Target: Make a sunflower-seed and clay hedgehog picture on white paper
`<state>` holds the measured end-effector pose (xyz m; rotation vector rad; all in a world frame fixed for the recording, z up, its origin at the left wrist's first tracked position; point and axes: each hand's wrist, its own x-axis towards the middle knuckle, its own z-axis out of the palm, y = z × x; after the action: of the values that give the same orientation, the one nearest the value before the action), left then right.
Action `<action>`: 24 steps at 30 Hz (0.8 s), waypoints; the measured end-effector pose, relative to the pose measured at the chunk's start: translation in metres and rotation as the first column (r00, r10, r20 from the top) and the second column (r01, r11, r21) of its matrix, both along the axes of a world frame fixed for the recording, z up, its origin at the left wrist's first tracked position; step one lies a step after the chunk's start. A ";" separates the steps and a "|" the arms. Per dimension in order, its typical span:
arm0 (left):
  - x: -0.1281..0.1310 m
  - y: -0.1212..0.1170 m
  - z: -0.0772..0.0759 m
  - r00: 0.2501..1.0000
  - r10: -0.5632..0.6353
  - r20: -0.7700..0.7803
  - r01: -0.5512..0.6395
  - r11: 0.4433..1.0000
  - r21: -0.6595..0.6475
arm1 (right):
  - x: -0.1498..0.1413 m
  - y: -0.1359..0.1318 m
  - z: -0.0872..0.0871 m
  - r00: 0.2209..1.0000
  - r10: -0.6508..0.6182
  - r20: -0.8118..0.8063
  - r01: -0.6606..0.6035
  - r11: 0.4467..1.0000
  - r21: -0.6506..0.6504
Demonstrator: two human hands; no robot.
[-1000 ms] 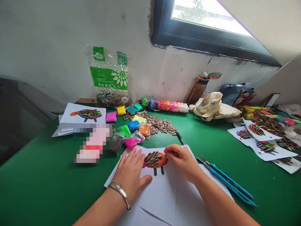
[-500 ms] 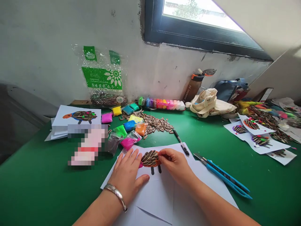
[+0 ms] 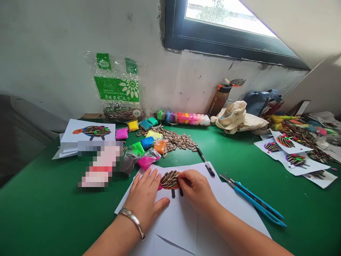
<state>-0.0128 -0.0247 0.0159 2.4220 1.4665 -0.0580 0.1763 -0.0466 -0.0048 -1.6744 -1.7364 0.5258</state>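
Shifted since the earlier frame: the right hand [image 3: 197, 188] has dropped lower along the right edge of the seed body [image 3: 169, 179]. Its fingers [image 3: 185, 174] are curled close against it, and from my remote seat I cannot tell whether they hold a seed. The left hand [image 3: 144, 199] lies flat on the paper [image 3: 181, 222], fingers [image 3: 144, 177] spread wide, just left of the body and beside its pink clay [image 3: 160, 187]. The body sits between both hands, its long axis running roughly left to right with a slight tilt. Overlapping seeds cover orange clay, and two black legs [image 3: 177, 192] point toward me. Beyond, a seed bag [image 3: 115, 89] hangs on the wall, its green Chinese label too small for me to read. A bottle [image 3: 218, 99] appears to read "BE YOUNGER". A pen [image 3: 205, 164] and a blue cutter [image 3: 253, 201] lie on the desk [image 3: 53, 213].
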 end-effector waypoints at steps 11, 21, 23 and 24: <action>-0.001 -0.001 -0.002 0.998 0.003 0.068 -0.005 1.000 0.031 | -0.007 0.001 0.003 0.997 0.004 0.074 -0.004 1.000 0.010; 0.000 -0.001 0.001 0.997 0.019 0.071 -0.020 1.000 0.010 | 0.013 -0.007 0.008 0.997 0.030 0.065 -0.029 0.999 -0.023; 0.000 -0.001 0.001 0.998 0.024 0.066 -0.024 1.000 0.005 | 0.011 -0.008 0.007 0.996 0.042 0.076 -0.042 0.999 -0.007; 0.000 0.000 0.001 0.998 0.023 0.062 -0.024 1.000 0.005 | 0.011 -0.008 0.007 0.996 0.043 0.079 -0.044 0.999 0.000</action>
<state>-0.0123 -0.0250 0.0169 2.3883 1.4695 0.0257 0.1869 -0.0549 0.0019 -1.6803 -1.8332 0.4835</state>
